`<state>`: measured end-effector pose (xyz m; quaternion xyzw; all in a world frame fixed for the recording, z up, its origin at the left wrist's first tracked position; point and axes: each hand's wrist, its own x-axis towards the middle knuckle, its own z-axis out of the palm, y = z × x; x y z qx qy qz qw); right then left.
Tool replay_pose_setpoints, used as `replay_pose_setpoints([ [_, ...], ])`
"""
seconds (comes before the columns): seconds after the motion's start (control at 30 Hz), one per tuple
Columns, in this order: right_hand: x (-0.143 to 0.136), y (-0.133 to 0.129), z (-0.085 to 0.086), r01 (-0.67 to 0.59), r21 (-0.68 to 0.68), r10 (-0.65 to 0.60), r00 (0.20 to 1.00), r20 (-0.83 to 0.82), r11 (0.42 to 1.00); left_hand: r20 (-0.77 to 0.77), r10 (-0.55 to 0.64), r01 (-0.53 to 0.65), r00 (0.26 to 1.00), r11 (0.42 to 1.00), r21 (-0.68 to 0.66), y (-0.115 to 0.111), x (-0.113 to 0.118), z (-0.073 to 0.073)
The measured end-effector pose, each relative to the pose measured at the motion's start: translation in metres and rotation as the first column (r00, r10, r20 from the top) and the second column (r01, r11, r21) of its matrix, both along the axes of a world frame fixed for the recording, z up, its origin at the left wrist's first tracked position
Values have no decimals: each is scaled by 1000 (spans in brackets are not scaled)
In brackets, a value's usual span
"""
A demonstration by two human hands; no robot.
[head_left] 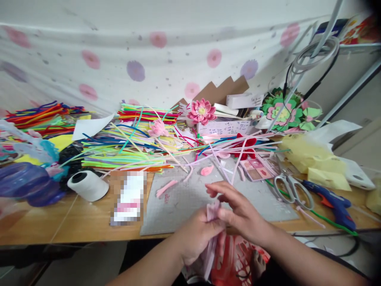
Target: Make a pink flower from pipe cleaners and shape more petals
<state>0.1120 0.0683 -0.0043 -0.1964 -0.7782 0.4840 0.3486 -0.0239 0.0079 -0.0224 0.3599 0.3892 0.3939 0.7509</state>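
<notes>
A bundle of pale lilac-pink pipe cleaners (213, 211) is gripped in my left hand (198, 234), just past the table's front edge. Its tips stick up above my fist, and the long ends hang down below. Close beside the tips is my right hand (238, 208), its fingers stretched and apart. Its thumb lies near or against the bundle; I cannot tell whether it touches. On the grey cutting mat (178, 206) beyond lie a pink petal-shaped piece (207, 171) and a short bunch of pink pipe cleaners (166, 188).
Scissors (293, 190) and a blue glue gun (330, 202) lie at the right. A white thread spool (92, 186) stands left of the mat. Piles of coloured pipe cleaners (127, 159), a pink flower (202, 111) and a green-pink bouquet (285, 111) line the back.
</notes>
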Motion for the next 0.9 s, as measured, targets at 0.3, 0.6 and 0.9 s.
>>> replay_pose_setpoints([
  [0.3, -5, -4, -1, -165, 251, 141, 984, 111, 954, 97, -6, 16, 995, 995, -96, -1, 4, -2],
  [0.6, -30, -19, -26, -52, -547, 50, 999, -19, 835, 323, 646, -660, 692, 747, -78, 27, -1, 17],
  [0.9, -36, -4, -30, 153, -766, -161, 985, 65, 624, 243, 620, -630, 746, 775, -44, 60, -10, 25],
])
